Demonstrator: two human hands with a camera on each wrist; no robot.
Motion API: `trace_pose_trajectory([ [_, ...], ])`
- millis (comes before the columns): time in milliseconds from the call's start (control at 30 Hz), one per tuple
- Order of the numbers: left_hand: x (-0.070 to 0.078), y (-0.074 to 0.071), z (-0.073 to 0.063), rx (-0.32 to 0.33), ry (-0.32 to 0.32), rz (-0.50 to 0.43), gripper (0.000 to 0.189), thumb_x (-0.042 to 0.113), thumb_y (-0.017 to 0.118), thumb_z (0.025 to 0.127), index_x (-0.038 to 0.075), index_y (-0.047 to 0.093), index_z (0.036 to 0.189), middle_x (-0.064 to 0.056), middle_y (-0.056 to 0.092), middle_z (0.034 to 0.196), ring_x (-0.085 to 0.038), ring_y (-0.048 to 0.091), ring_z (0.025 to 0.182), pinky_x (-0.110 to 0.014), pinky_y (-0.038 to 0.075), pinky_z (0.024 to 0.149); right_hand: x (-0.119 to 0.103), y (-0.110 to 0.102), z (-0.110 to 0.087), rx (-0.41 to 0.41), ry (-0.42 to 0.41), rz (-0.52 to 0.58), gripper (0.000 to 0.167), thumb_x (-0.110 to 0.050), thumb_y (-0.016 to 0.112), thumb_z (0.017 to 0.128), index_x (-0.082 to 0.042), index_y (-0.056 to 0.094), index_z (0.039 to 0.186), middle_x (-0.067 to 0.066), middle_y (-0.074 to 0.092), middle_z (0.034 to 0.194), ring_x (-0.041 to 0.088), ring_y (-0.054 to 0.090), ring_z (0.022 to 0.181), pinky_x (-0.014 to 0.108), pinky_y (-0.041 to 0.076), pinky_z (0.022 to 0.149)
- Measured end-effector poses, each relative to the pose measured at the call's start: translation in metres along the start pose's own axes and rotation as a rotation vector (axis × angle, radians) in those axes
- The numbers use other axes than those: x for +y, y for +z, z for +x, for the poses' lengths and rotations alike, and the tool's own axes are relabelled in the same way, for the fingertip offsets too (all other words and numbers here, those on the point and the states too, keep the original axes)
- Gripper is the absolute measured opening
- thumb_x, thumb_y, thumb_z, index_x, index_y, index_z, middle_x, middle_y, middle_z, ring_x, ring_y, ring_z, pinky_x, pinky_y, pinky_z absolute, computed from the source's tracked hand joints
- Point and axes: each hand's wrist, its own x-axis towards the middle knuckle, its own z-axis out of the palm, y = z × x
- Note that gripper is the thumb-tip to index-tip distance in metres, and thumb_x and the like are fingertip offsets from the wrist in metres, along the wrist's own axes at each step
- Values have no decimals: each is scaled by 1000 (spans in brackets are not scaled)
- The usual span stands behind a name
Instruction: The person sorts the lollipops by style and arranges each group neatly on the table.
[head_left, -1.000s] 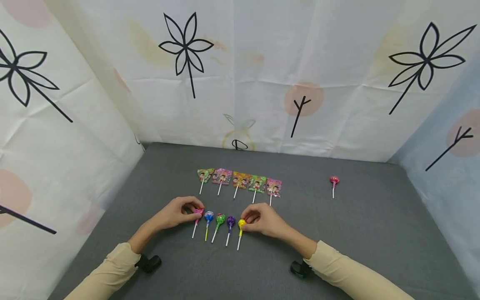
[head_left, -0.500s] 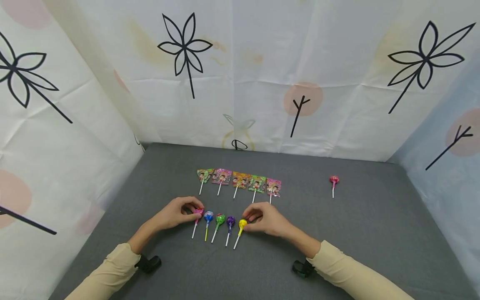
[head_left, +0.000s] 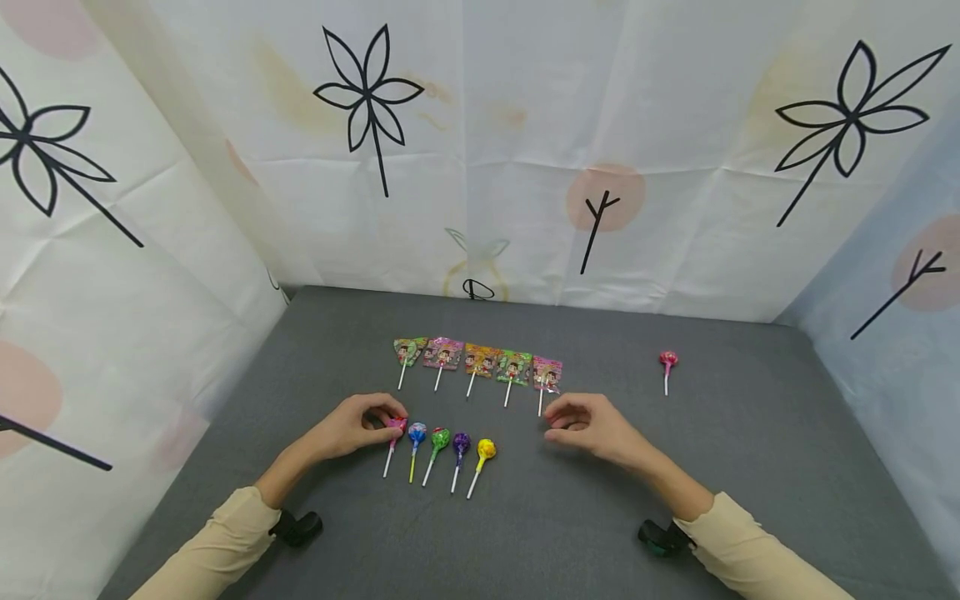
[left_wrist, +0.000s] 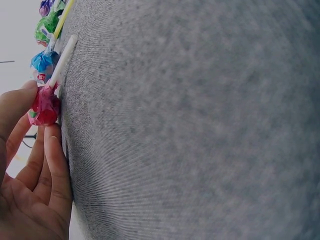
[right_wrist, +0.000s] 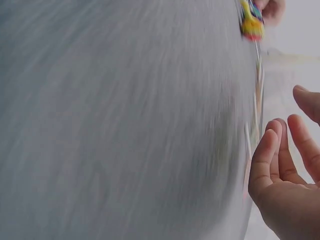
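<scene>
My left hand [head_left: 360, 427] pinches the pink lollipop [left_wrist: 46, 107] by its wrapped head, thumb on one side and fingers on the other. Beside it in a row lie a blue lollipop [head_left: 417, 433], a green one, a purple lollipop [head_left: 461, 443] and a yellow lollipop [head_left: 486, 450], sticks toward me. To the right of the yellow one, my right hand [head_left: 596, 427] holds nothing; its fingers are loosely bent, with the thumb apart from them in the right wrist view. Its fingertips are near the stick of the rightmost flat-packed lollipop [head_left: 547, 375].
Behind the front row, several lollipops in flat printed wrappers, among them an orange one [head_left: 481, 360], form a second row. A single red-pink lollipop [head_left: 668, 360] lies apart at the right on the grey table [head_left: 750, 467]. Patterned white cloth [head_left: 517, 108] hangs around the table.
My right hand has let go of the yellow lollipop and moved right. The yellow lollipop's stick has swung a little left. My left hand has stayed on the pink lollipop.
</scene>
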Motion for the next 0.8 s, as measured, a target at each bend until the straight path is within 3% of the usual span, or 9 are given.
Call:
trace_pose_trajectory([
  [533, 0, 0, 1, 3, 3, 9, 17, 15, 75, 96, 11, 72, 112, -1, 68, 104, -19, 62, 88, -27, 51, 69, 16, -81, -68, 148, 53, -74, 31, -3, 71, 96, 13, 62, 121, 31, 63, 115, 20, 68, 101, 28, 55, 80],
  [800, 0, 0, 0, 1, 7, 0, 17, 15, 74, 96, 10, 72, 112, -1, 67, 104, -18, 62, 88, -28, 50, 68, 22, -112, -84, 263, 74, -157, 34, -3, 70, 97, 14, 60, 124, 29, 65, 115, 10, 69, 99, 25, 54, 77],
])
